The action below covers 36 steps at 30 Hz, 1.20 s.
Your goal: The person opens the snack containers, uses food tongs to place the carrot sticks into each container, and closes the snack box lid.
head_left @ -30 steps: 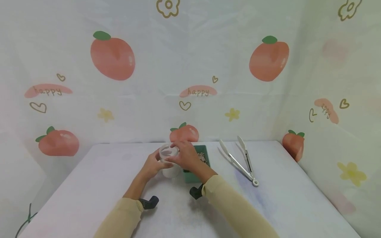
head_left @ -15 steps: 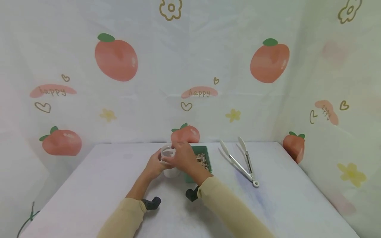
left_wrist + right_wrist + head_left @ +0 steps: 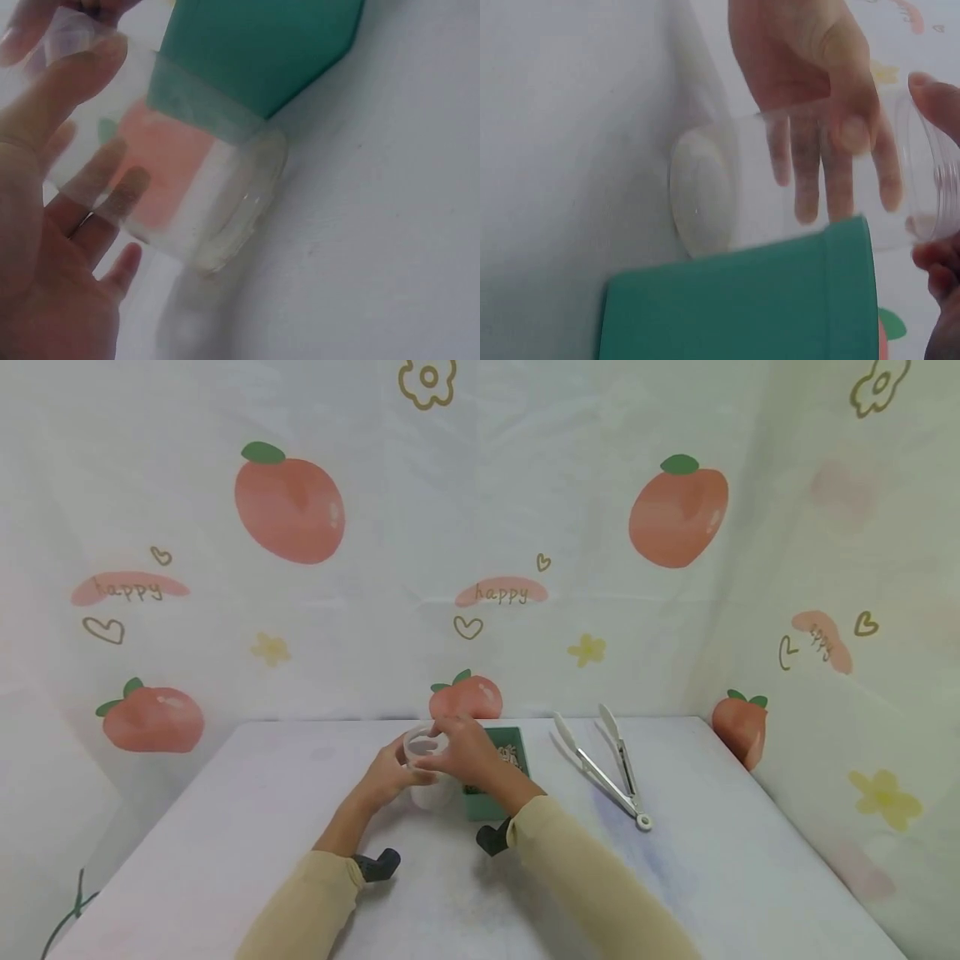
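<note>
A clear jar point(image 3: 431, 795) stands on the table, with a pale ring at its mouth. From the left, my left hand point(image 3: 386, 774) grips its upper body, thumb and fingers spread round the wall. My right hand point(image 3: 467, 752) holds the top rim between thumb and fingers; whether a clear lid lies under them I cannot tell. Ridged lines show near the mouth in the right wrist view, where the jar point(image 3: 754, 176) looks see-through with nothing visible inside. Right beside it is a green box point(image 3: 486, 808), partly behind my right forearm, with small brownish pieces point(image 3: 511, 755) in it.
Metal tongs point(image 3: 611, 777) with pale tips lie spread on the table point(image 3: 720, 860) to the right. A printed cloth point(image 3: 480, 510) hangs behind and at the right side. At the lower left a thin dark green cord point(image 3: 77, 903) shows.
My right hand turned inward over the jar's top half a second ago, its wrist shifting left, and has now turned back. My left hand keeps its grip. The view shifted slightly.
</note>
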{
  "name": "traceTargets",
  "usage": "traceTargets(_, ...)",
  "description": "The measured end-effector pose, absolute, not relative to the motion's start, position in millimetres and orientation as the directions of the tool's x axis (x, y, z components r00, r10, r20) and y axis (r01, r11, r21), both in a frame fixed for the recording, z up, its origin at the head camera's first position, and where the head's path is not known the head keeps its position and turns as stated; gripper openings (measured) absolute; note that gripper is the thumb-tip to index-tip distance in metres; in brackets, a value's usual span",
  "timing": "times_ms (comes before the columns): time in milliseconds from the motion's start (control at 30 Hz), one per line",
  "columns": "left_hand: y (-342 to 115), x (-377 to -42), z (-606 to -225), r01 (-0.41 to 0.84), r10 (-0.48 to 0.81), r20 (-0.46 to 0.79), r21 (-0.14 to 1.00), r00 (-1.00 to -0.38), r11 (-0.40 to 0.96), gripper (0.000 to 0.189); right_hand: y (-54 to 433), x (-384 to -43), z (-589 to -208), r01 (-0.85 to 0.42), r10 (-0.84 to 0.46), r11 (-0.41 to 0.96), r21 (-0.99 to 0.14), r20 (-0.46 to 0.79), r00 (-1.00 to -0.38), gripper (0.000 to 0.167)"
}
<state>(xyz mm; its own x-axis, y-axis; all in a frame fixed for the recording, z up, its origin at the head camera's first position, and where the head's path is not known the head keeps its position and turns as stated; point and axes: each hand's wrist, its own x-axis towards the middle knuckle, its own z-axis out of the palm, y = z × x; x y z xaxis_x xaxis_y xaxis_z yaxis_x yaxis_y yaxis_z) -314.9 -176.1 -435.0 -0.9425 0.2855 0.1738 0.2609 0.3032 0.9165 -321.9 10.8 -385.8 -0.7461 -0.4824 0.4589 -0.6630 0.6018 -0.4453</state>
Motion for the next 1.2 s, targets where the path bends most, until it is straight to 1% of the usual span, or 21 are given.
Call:
traceTargets(133,-182.7,-316.3,-432.0,0.263,0.339,0.16,0.922,-0.927,0.283,0.077,16.1,-322.0,-381.8,-0.677,-0.526,0.553,-0.485,0.426,-0.736,0.038)
traceTargets(333,-185.3,-317.9,-433.3,0.266,0.347,0.165,0.926,-0.923,0.268,0.079,23.1,-322.5,-379.1,-0.727,-0.578,0.515,-0.454,0.442,-0.686,0.042)
traceTargets(433,-183.7,-317.6,-434.0,0.272,0.355,0.171,0.927,-0.919,0.257,0.079,27.9,-323.7,-382.3,-0.718,-0.555,0.522,-0.46,0.457,-0.695,0.043)
traceTargets(567,-181.4,-317.0,-433.6,0.271,0.363,0.161,0.922,-0.918,0.276,0.078,35.5,-324.0,-387.2,-0.704,-0.518,0.534,-0.469,0.477,-0.71,0.043)
traceTargets(700,-180.7,-318.1,-434.7,0.253,0.35,0.138,0.917,-0.927,0.307,0.08,40.5,-321.8,-387.7,-0.716,-0.531,0.512,-0.475,0.48,-0.699,0.041)
traceTargets(833,-180.6,-318.4,-434.9,0.262,0.351,0.145,0.913,-0.925,0.314,0.082,41.8,-320.2,-387.0,-0.717,-0.539,0.52,-0.464,0.474,-0.697,0.042)
traceTargets(1033,-177.7,-313.7,-429.2,0.247,0.339,0.126,0.907,-0.932,0.341,0.081,44.0,-318.2,-390.3,-0.733,-0.526,0.525,-0.433,0.511,-0.679,0.039)
traceTargets(1100,-176.9,-312.0,-428.1,0.232,0.334,0.113,0.91,-0.936,0.343,0.08,44.4,-316.9,-390.9,-0.73,-0.527,0.527,-0.436,0.506,-0.682,0.038)
traceTargets(1200,-176.5,-311.4,-428.5,0.214,0.326,0.1,0.917,-0.94,0.337,0.08,42.6,-314.2,-389.4,-0.71,-0.527,0.538,-0.454,0.476,-0.704,0.037)
